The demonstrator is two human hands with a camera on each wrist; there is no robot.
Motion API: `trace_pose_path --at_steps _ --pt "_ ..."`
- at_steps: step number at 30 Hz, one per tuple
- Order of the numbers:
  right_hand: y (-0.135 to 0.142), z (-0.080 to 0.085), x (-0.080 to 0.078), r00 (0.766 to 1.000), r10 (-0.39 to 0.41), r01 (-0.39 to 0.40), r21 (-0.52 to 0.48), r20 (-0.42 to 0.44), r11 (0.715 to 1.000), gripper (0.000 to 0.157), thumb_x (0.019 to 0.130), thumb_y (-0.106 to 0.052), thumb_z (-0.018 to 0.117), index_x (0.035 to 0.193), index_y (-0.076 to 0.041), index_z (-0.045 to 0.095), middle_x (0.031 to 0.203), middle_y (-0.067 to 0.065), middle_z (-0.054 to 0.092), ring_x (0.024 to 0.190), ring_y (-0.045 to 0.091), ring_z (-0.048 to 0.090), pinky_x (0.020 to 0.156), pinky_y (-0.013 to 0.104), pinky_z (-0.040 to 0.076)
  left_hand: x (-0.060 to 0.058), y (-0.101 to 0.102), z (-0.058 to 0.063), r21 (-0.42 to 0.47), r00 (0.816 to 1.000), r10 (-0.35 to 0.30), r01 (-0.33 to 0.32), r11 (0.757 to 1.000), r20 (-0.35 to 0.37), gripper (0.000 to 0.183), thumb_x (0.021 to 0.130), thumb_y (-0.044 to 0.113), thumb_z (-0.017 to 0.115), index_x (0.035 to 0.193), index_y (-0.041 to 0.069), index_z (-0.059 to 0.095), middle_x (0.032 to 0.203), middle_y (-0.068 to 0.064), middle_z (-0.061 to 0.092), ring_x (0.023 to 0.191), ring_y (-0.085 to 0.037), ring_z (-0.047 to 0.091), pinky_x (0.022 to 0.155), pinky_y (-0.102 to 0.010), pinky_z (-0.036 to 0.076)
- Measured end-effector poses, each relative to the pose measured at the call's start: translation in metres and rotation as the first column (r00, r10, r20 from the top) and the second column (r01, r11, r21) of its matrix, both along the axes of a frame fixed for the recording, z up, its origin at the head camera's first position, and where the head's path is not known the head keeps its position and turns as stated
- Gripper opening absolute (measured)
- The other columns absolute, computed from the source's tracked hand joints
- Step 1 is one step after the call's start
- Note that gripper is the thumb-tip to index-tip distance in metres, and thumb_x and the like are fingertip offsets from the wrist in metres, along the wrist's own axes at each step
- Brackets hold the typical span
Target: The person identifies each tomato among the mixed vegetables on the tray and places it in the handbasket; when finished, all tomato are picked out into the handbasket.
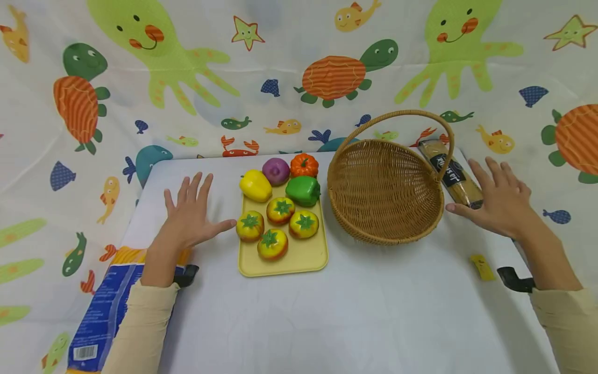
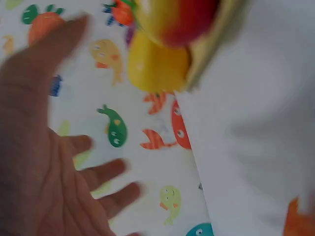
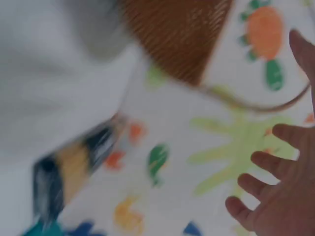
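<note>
Fingers spread and holding nothing, my left hand (image 1: 187, 218) is above the table just left of a yellow tray (image 1: 299, 259). On that tray are several yellow-red toy tomatoes (image 1: 273, 244), a yellow pepper (image 1: 256, 186) and a green bell pepper (image 1: 303, 190). A purple toy vegetable (image 1: 276, 171) and an orange pumpkin (image 1: 304, 165) sit at its far end. My right hand (image 1: 504, 202), also spread and holding nothing, is right of a wicker basket (image 1: 383, 192) with a tall handle. Near its fingers lies a clear packet with a dark label (image 1: 452, 172).
A blue and orange bag (image 1: 105, 306) lies at the left edge under the left forearm. A small yellow packet (image 1: 483, 267) lies on the white table (image 1: 355, 311) near the right wrist. A sea-animal printed cloth (image 1: 280, 31) hangs behind.
</note>
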State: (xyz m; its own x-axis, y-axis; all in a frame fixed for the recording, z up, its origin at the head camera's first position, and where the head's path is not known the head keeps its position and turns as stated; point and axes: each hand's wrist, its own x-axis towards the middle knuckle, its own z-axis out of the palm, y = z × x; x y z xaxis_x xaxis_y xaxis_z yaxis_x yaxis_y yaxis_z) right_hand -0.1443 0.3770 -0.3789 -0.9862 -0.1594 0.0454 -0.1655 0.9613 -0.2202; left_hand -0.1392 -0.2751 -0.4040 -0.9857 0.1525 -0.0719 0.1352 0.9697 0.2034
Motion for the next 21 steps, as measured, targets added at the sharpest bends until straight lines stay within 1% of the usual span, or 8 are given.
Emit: trace_pose_path --at_steps 3,5,7,10,13,15,17,21 --pt "-0.028 0.018 0.021 0.992 0.014 -0.036 -0.178 -0.122 0.983 0.103 0.081 -0.047 0.076 0.159 -0.016 0.018 0.161 0.021 0.013 0.144 0.047 0.008 0.102 0.076 0.008 0.019 0.009 0.002 0.107 0.993 0.057 -0.068 0.992 0.101 0.114 0.081 0.070 0.062 0.159 0.012 0.003 0.157 -0.027 0.019 0.140 -0.049 0.020 0.107 -0.070 0.004" --pt "-0.049 0.026 0.036 0.970 0.033 -0.107 -0.299 -0.240 0.948 0.094 0.079 -0.039 0.080 0.156 -0.016 0.031 0.156 0.017 0.029 0.140 0.040 0.027 0.110 0.060 0.020 0.033 0.017 -0.003 0.185 0.980 0.091 -0.124 0.975 0.175 0.102 0.086 0.060 0.065 0.158 0.007 0.015 0.147 -0.027 0.037 0.130 -0.046 0.039 0.104 -0.066 0.027" --pt "-0.074 0.029 0.050 0.926 0.058 -0.220 -0.409 -0.373 0.886 0.082 0.079 -0.039 0.081 0.149 -0.012 0.046 0.147 0.014 0.045 0.131 0.030 0.042 0.108 0.040 0.032 0.046 0.026 -0.011 0.256 0.963 0.115 -0.178 0.950 0.243 0.088 0.090 0.051 0.066 0.153 0.004 0.027 0.135 -0.025 0.051 0.118 -0.041 0.053 0.093 -0.058 0.044" --pt "-0.114 0.025 0.067 0.844 0.124 -0.407 -0.473 -0.522 0.781 0.073 0.083 -0.048 0.076 0.137 -0.003 0.057 0.134 0.016 0.057 0.121 0.022 0.051 0.100 0.023 0.035 0.059 0.039 -0.029 0.341 0.945 0.125 -0.229 0.912 0.301 0.073 0.091 0.044 0.067 0.145 0.002 0.042 0.121 -0.018 0.062 0.106 -0.033 0.062 0.084 -0.047 0.052" --pt "-0.160 0.014 0.079 0.789 0.218 -0.548 -0.498 -0.574 0.672 0.071 0.088 -0.051 0.069 0.130 0.005 0.059 0.131 0.019 0.058 0.124 0.025 0.052 0.104 0.029 0.037 0.065 0.048 -0.047 0.410 0.947 0.137 -0.252 0.877 0.290 0.062 0.092 0.038 0.069 0.138 0.000 0.051 0.112 -0.013 0.066 0.097 -0.027 0.065 0.080 -0.041 0.054" --pt "-0.191 0.003 0.086 0.803 0.277 -0.565 -0.527 -0.527 0.635 0.066 0.090 -0.048 0.068 0.134 0.001 0.057 0.135 0.016 0.056 0.126 0.026 0.051 0.105 0.032 0.037 0.065 0.050 -0.056 0.436 0.953 0.170 -0.269 0.859 0.253 0.054 0.092 0.032 0.068 0.133 0.000 0.056 0.105 -0.010 0.068 0.090 -0.023 0.065 0.077 -0.039 0.054" --pt "-0.219 -0.010 0.091 0.843 0.304 -0.529 -0.577 -0.444 0.623 0.063 0.090 -0.043 0.070 0.138 -0.005 0.055 0.140 0.009 0.053 0.128 0.025 0.049 0.105 0.034 0.037 0.065 0.050 -0.064 0.451 0.953 0.214 -0.291 0.844 0.216 0.046 0.091 0.028 0.067 0.127 -0.001 0.062 0.098 -0.009 0.068 0.082 -0.021 0.064 0.073 -0.037 0.053" --pt "-0.263 -0.032 0.096 0.936 0.282 -0.350 -0.667 -0.212 0.658 0.069 0.085 -0.037 0.077 0.145 -0.017 0.049 0.147 -0.002 0.046 0.135 0.020 0.043 0.105 0.041 0.037 0.062 0.047 -0.073 0.466 0.944 0.273 -0.328 0.822 0.183 0.038 0.090 0.024 0.067 0.120 0.001 0.068 0.091 -0.006 0.069 0.074 -0.018 0.060 0.068 -0.034 0.050"
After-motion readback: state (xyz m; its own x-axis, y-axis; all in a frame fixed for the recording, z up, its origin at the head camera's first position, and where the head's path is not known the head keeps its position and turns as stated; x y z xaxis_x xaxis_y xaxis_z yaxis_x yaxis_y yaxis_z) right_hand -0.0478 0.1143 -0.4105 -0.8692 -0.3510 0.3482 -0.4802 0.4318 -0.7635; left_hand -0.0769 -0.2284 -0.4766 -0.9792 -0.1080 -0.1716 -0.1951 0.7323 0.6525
